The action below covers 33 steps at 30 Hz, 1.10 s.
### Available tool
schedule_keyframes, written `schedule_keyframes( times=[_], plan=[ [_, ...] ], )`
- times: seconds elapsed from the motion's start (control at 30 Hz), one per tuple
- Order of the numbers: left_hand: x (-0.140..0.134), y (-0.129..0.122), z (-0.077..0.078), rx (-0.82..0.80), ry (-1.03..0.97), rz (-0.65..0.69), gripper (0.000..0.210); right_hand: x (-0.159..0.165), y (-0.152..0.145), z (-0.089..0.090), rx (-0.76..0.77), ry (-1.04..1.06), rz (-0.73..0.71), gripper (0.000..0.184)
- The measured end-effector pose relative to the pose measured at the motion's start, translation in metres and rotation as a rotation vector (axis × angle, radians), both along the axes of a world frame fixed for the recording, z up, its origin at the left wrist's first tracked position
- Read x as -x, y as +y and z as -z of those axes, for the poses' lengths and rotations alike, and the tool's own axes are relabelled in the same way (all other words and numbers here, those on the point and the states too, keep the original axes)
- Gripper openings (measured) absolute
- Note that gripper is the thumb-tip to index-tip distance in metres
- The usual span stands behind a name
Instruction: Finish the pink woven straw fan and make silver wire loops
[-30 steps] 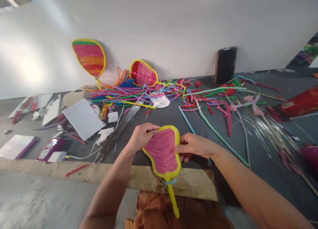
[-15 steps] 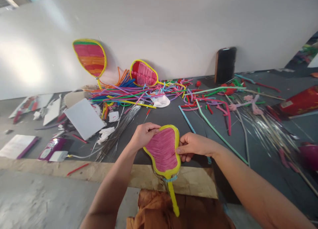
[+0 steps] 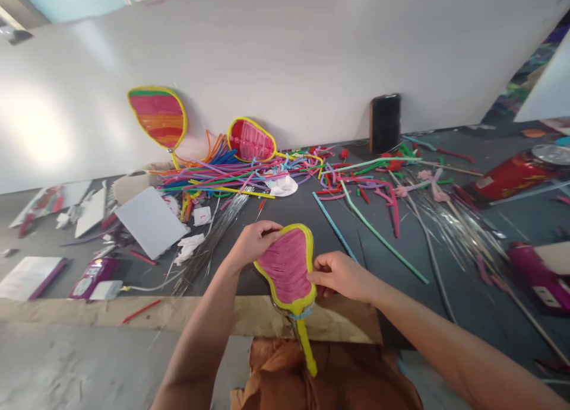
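Observation:
A hand fan [image 3: 287, 264] made of pipe cleaners, with a pink face, a yellow rim and a yellow handle, is held upright-tilted over the table's front edge. My left hand [image 3: 257, 242] grips its upper left rim, thumb on the front face. At the right rim, my right hand [image 3: 337, 275] pinches the edge between thumb and fingers. Light blue pipe cleaner wraps the neck where the handle begins. The handle hangs down over brown cloth on my lap. The fingers behind the fan are hidden.
Against the grey wall lean a striped fan [image 3: 159, 118], a red and pink fan [image 3: 252, 140] and a phone [image 3: 385, 124]. Loose pipe cleaners [image 3: 214, 171] and thin wires [image 3: 209, 238] lie across the dark table. A white card [image 3: 152, 223] is left; a red can [image 3: 519, 175] lies right.
The camera view has shifted slightly, bringing more of the right side into sight. My right hand has slid a little lower along the fan's right rim. Both hands still hold the fan.

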<state>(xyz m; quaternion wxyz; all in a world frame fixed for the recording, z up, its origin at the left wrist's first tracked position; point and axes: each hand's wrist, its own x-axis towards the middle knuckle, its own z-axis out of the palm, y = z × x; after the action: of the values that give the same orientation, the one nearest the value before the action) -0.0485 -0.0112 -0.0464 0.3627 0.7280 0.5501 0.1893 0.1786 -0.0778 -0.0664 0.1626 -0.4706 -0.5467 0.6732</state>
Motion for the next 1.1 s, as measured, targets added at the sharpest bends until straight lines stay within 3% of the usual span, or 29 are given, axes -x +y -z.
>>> schedule_keyframes(
  times=[0.1, 0.2, 0.3, 0.43, 0.7, 1.1],
  plan=[
    [-0.008, 0.007, -0.016, -0.123, 0.073, 0.113, 0.04, 0.0, 0.0, -0.004, -0.086, -0.037, -0.029, 0.029],
    [-0.031, 0.02, -0.032, -0.24, 0.131, 0.408, 0.042, 0.0, -0.001, -0.007, -0.108, -0.064, -0.036, 0.028],
    [-0.057, 0.034, -0.039, -0.093, 0.131, 0.727, 0.033, 0.001, -0.004, -0.004, -0.06, -0.028, 0.015, 0.028],
    [-0.073, 0.053, -0.036, 0.113, 0.106, 0.932, 0.022, -0.002, -0.004, 0.0, 0.045, 0.049, 0.078, 0.025],
    [-0.074, 0.073, -0.031, 0.227, 0.086, 1.012, 0.017, -0.004, 0.006, -0.003, 0.249, 0.25, 0.193, 0.033],
    [-0.082, 0.066, -0.024, 0.146, 0.194, 0.946, 0.015, -0.001, 0.004, 0.003, 0.138, 0.06, 0.185, 0.023]
  ],
)
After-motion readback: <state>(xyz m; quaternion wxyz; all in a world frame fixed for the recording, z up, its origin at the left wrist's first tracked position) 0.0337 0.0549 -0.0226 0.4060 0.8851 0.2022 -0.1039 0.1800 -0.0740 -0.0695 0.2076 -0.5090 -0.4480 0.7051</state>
